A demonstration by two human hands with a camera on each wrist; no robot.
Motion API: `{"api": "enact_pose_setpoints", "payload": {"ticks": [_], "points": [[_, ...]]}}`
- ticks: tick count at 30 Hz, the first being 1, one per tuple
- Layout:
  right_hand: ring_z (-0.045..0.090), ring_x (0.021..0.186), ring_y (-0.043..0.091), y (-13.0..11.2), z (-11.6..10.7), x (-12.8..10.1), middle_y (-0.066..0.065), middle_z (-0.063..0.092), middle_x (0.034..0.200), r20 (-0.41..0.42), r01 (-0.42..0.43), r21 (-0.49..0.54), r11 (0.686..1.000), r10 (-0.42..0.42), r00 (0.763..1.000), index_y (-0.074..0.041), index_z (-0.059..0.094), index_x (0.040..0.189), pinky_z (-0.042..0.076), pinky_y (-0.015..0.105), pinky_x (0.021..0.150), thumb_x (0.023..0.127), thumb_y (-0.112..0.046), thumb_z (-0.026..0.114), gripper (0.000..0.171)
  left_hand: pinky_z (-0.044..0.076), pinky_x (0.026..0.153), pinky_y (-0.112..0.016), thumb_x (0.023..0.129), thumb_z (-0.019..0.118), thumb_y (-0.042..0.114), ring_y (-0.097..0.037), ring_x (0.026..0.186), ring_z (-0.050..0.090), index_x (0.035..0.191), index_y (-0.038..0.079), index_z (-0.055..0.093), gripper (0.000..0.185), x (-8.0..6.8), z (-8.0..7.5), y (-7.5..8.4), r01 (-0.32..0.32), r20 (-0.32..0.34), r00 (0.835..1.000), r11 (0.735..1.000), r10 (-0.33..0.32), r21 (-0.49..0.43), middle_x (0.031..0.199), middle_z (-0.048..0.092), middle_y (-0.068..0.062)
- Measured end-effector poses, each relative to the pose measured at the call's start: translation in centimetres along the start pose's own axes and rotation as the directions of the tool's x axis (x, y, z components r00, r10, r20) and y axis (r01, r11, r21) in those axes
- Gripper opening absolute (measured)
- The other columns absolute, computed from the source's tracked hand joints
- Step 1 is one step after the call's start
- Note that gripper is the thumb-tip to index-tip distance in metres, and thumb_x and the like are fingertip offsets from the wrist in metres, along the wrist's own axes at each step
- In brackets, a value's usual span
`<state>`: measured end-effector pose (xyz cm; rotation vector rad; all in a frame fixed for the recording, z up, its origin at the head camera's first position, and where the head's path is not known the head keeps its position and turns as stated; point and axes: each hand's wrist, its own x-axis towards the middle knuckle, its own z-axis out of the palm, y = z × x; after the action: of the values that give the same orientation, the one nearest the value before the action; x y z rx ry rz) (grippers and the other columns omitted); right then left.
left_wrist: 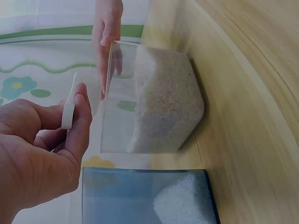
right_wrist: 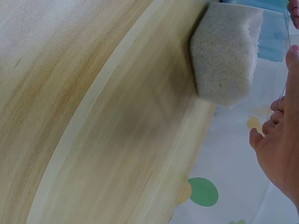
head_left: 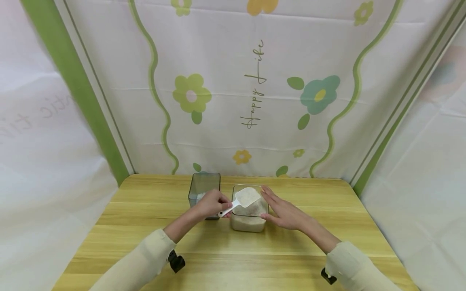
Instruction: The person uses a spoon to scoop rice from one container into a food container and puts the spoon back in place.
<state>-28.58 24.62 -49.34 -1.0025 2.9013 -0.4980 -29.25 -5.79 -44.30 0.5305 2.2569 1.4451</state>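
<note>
My left hand [head_left: 210, 203] pinches the handle of a white scoop [head_left: 247, 197] between thumb and fingers. The scoop's blade is over a clear square container [head_left: 248, 229], and beige grains show on it. Inside that container, pale beige rice-like grains [left_wrist: 166, 100] fill the lower part and slope up at one side. My right hand [head_left: 287, 212] rests at the container's right rim, fingers stretched toward the far corner and thumb at the near corner. In the left wrist view the scoop [left_wrist: 69, 108] is seen edge-on.
Left of the clear container stands a grey-blue tinted container [head_left: 204, 182] with a heap of white grains [left_wrist: 183, 200] inside. Both stand on a wooden table [head_left: 236, 262]. A white flower-patterned cloth [head_left: 225, 133] hangs behind the table's far edge.
</note>
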Motion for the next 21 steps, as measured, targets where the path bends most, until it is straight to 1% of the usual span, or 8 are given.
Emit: {"api": "enact_pose_setpoints", "payload": {"ticks": [2, 4, 7, 10, 12, 16, 18, 21], "points": [[0.014, 0.155, 0.027, 0.0, 0.0, 0.0, 0.007, 0.003, 0.169, -0.003, -0.002, -0.001, 1.000, 0.002, 1.000, -0.004, 0.017, 0.159, 0.035, 0.049, 0.116, 0.101, -0.055, 0.046, 0.083, 0.060, 0.065, -0.035, 0.098, 0.058, 0.001, -0.017, 0.066, 0.072, 0.101, -0.016, 0.070, 0.021, -0.2, -0.1, 0.1, 0.002, -0.001, 1.000, 1.000, -0.002, -0.021, 0.085, 0.072, -0.029], [0.014, 0.155, 0.027, 0.0, 0.0, 0.0, 0.007, 0.004, 0.169, -0.005, -0.003, -0.002, 1.000, 0.003, 1.000, -0.004, 0.017, 0.159, 0.035, 0.049, 0.116, 0.101, -0.055, 0.046, 0.083, 0.059, 0.064, -0.033, 0.098, 0.058, 0.001, -0.020, 0.068, 0.072, 0.101, -0.015, 0.071, 0.021, -0.3, -0.2, 0.2, -0.010, -0.003, 1.000, 1.000, 0.009, -0.021, 0.083, 0.073, -0.026], [0.015, 0.154, 0.028, 0.0, 0.0, 0.0, 0.008, 0.004, 0.168, -0.008, 0.003, 0.001, 1.000, -0.003, 1.000, -0.004, 0.018, 0.159, 0.036, 0.049, 0.115, 0.101, -0.055, 0.046, 0.082, 0.057, 0.062, -0.031, 0.098, 0.057, 0.001, -0.018, 0.067, 0.071, 0.100, -0.014, 0.072, 0.021, -0.7, -0.6, 0.4, -0.019, -0.014, 1.000, 1.000, 0.019, -0.009, 0.081, 0.074, -0.022], [0.017, 0.154, 0.029, -0.2, 0.0, 0.0, 0.008, 0.004, 0.168, -0.015, 0.008, 0.004, 1.000, -0.008, 1.000, -0.003, 0.018, 0.159, 0.037, 0.050, 0.114, 0.101, -0.054, 0.047, 0.081, 0.057, 0.063, -0.033, 0.098, 0.057, 0.000, -0.014, 0.066, 0.069, 0.100, -0.014, 0.072, 0.020, -1.0, -1.1, 0.5, -0.010, -0.030, 1.000, 1.000, 0.009, -0.015, 0.080, 0.074, -0.020], [0.019, 0.153, 0.031, -0.2, -0.1, -0.1, 0.010, 0.006, 0.168, -0.028, 0.014, 0.004, 1.000, -0.014, 1.000, -0.002, 0.020, 0.158, 0.037, 0.050, 0.114, 0.101, -0.052, 0.049, 0.081, 0.057, 0.063, -0.032, 0.098, 0.057, 0.000, -0.012, 0.067, 0.069, 0.100, -0.013, 0.072, 0.020, -1.3, -1.4, 0.7, -0.006, -0.036, 0.999, 1.000, 0.005, -0.027, 0.082, 0.074, -0.021], [0.022, 0.152, 0.031, -0.2, 0.0, -0.2, 0.011, 0.008, 0.168, -0.045, 0.017, 0.009, 1.000, -0.017, 0.999, -0.002, 0.021, 0.158, 0.038, 0.051, 0.113, 0.101, -0.051, 0.050, 0.081, 0.057, 0.064, -0.027, 0.099, 0.056, 0.000, -0.013, 0.069, 0.070, 0.100, -0.012, 0.072, 0.020, -1.8, -1.9, 0.8, -0.011, -0.033, 0.999, 0.998, 0.009, -0.061, 0.088, 0.071, -0.025], [0.023, 0.152, 0.031, -0.2, 0.0, -0.2, 0.010, 0.007, 0.168, -0.042, 0.015, 0.010, 1.000, -0.015, 0.999, -0.003, 0.020, 0.158, 0.038, 0.050, 0.113, 0.101, -0.052, 0.050, 0.081, 0.057, 0.064, -0.026, 0.099, 0.055, 0.000, -0.016, 0.071, 0.071, 0.100, -0.013, 0.071, 0.021, -2.2, -2.3, 0.9, -0.010, -0.037, 0.999, 0.997, 0.007, -0.077, 0.088, 0.070, -0.025], [0.023, 0.152, 0.031, -0.2, 0.2, -0.2, 0.010, 0.006, 0.168, -0.041, 0.022, 0.018, 1.000, -0.021, 0.999, -0.004, 0.018, 0.159, 0.038, 0.050, 0.113, 0.101, -0.052, 0.050, 0.081, 0.059, 0.066, -0.028, 0.099, 0.055, -0.001, -0.023, 0.074, 0.073, 0.103, -0.015, 0.070, 0.021, -2.8, -2.9, 0.9, -0.004, -0.058, 0.998, 0.997, -0.001, -0.083, 0.087, 0.071, -0.023]]}}
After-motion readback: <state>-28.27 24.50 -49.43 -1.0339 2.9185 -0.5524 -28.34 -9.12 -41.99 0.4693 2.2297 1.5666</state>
